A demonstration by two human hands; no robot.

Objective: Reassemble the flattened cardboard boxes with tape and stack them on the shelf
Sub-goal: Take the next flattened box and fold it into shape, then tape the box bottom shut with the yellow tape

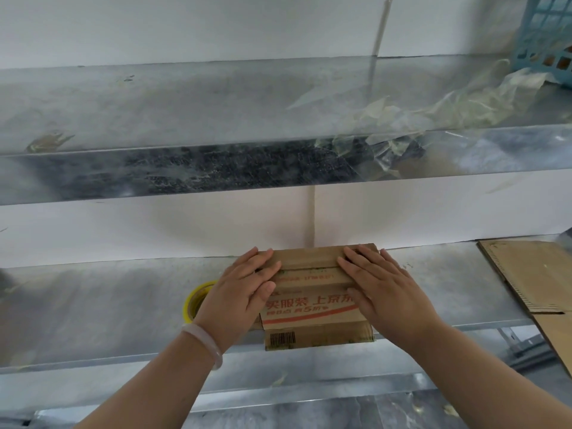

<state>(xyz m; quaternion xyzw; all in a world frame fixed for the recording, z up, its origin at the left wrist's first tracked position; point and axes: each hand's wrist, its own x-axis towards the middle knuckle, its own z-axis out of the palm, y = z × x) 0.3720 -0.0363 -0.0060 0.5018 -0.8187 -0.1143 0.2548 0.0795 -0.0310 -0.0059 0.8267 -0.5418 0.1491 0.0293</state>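
Head cam: a small printed cardboard box (pixel 312 308) sits at the front edge of the lower metal shelf (pixel 108 305). The left hand (pixel 244 292) and right hand (pixel 380 286) lie flat on its top flaps, fingers (pixel 263 258) straight, gripping nothing, just pressing down. A yellow tape roll (pixel 196 300) is just left of the box, and flattened cardboard (pixel 532 274) lies well off to its right. Guessing the box is light, empty and easy to dent, so I'd grab it by the side walls, not the flaps.

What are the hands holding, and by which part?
Cardboard box: left hand and right hand press flat on its top, one each side, not gripping.
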